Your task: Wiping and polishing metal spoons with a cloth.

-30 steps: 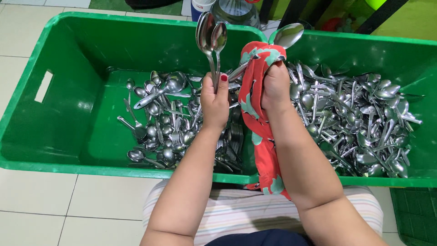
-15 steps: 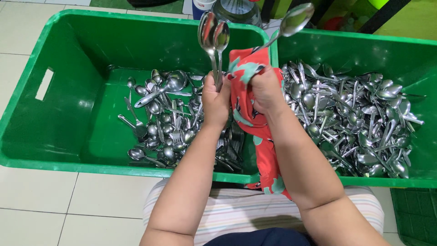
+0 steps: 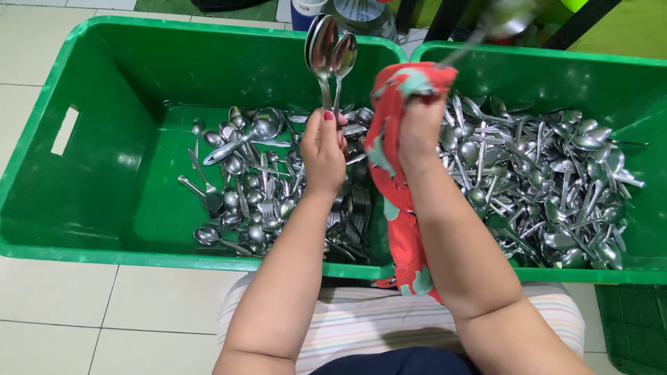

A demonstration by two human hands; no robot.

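Spoon being wiped [image 3: 501, 19]: blurred, held up over the right crate, handle wrapped in the red cloth [image 3: 389, 132] so it could be rubbed dry.
Right hand [image 3: 419, 128]: clenched round cloth and handle together.
Left hand [image 3: 324, 149]: clamped on a couple of spoons [image 3: 331, 54], bowls kept upright, apart from the piles.
Left crate [image 3: 90, 167]: a smaller heap of cutlery was held.
Right crate [image 3: 625, 83]: piled thick with spoons.

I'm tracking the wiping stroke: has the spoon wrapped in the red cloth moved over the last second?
Yes. The spoon has slid up and rightward out of the red cloth, its blurred bowl now past the right bin's far rim.
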